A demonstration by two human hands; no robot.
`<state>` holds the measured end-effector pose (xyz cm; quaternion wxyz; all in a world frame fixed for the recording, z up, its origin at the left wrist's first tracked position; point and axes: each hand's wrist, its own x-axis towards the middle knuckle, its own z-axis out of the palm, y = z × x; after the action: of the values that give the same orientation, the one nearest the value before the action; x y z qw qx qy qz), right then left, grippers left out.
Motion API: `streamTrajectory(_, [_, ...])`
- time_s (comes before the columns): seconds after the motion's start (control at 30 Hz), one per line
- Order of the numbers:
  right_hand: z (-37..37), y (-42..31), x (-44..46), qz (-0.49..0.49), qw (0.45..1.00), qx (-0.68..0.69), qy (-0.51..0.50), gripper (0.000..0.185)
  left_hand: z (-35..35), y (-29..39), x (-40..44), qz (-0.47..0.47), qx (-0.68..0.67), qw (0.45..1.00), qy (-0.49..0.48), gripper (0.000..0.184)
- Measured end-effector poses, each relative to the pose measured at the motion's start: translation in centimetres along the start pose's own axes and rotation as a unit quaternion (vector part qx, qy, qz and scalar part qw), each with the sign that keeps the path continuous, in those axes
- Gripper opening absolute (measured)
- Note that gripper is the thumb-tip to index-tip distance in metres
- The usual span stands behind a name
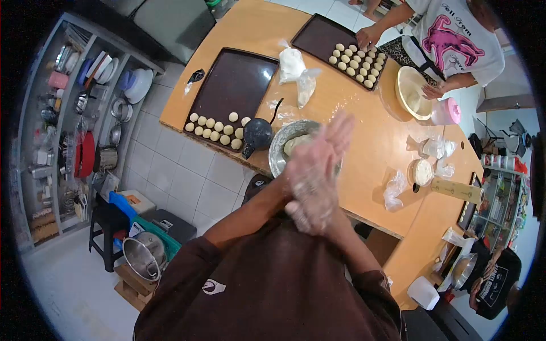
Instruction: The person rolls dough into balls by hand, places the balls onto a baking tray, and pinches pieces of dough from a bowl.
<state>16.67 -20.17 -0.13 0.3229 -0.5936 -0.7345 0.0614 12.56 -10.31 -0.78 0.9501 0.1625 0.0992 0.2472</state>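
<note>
My left hand (321, 148) and my right hand (311, 207) are pressed palm to palm above the near table edge, dusted with flour and blurred by motion. Whatever lies between the palms, if anything, is hidden. Just behind them, partly covered, is a metal bowl (278, 149) with a lump of dough (294, 143) inside. Left of the bowl stands a dark round device with a cord (257, 134), beside a dark baking tray (236, 79). Rows of dough balls (214, 136) sit on that tray's near end.
Across the table, a person (455, 40) touches dough balls on a second tray (318, 37), near a cream bowl (401, 94). Bags of flour (292, 65) lie mid-table. A roll (458, 190) and white tub (422, 171) are at right. Shelves (85, 108) line the left.
</note>
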Motion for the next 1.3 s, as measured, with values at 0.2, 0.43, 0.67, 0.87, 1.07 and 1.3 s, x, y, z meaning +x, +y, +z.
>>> streamTrajectory(0.2, [-3.2,4.9,2.8,0.143,0.974,-0.173,-0.006,0.074,0.6,0.0,-3.0,-0.173,-0.067,0.977,0.107,0.057])
streamTrajectory(0.43, [-2.3,4.0,1.9,0.035,0.990,-0.124,-0.059,0.070,-0.7,0.0,-2.4,-0.124,0.016,0.990,0.057,0.060])
streamTrajectory(0.67, [0.3,0.4,0.2,-0.142,0.982,-0.090,-0.085,0.064,-3.9,-0.5,-1.6,-0.029,0.042,0.998,-0.031,0.061])
streamTrajectory(0.87, [-2.5,6.4,2.5,0.093,0.987,-0.132,-0.026,0.068,-1.8,0.8,-2.8,-0.184,-0.003,0.979,0.090,0.065])
streamTrajectory(1.07, [11.2,0.7,2.8,0.625,0.667,-0.341,0.218,0.077,-6.4,-1.9,-3.3,-0.045,0.103,0.988,-0.103,0.064])
streamTrajectory(1.3, [1.6,2.3,0.8,-0.035,0.992,-0.080,-0.090,0.066,-1.9,3.5,-2.9,0.011,0.008,1.000,0.014,0.062])
